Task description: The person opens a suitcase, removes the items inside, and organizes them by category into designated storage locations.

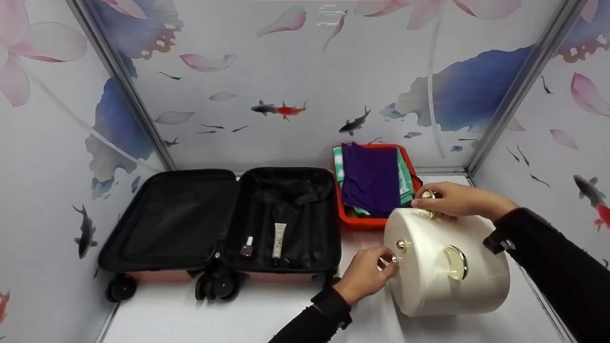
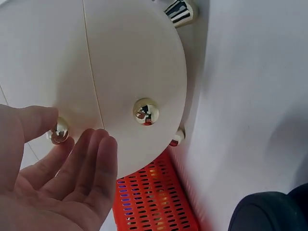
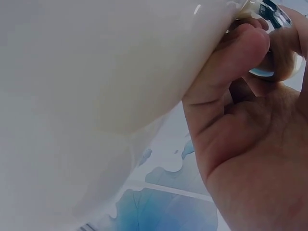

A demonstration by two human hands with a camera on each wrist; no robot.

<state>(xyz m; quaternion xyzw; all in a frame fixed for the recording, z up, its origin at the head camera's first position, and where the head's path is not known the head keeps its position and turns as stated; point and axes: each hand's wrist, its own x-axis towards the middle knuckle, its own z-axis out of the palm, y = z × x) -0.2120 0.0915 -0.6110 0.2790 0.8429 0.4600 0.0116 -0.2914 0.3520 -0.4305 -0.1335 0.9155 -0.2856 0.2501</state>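
A cream-white rounded cosmetic storage box (image 1: 429,281) with gold fittings stands on the right of the white table. My right hand (image 1: 460,199) grips the gold handle (image 3: 269,17) on its upper side. At the front face, my left hand (image 1: 366,272) pinches a small gold knob (image 2: 59,131) between thumb and index finger, the other fingers extended beside it. A second gold knob (image 2: 146,111) sits across a thin seam from the first. On the curved side is a gold-rimmed crescent fitting (image 1: 456,262). The inside of the box is hidden.
Left stands an open black-lined suitcase (image 1: 176,224), holding a nail polish bottle (image 1: 247,247) and a tube (image 1: 279,243). Behind the box, a red basket (image 1: 360,223) holds a purple cloth (image 1: 371,176) over green-white fabric. Patterned panels (image 1: 295,57) enclose the table.
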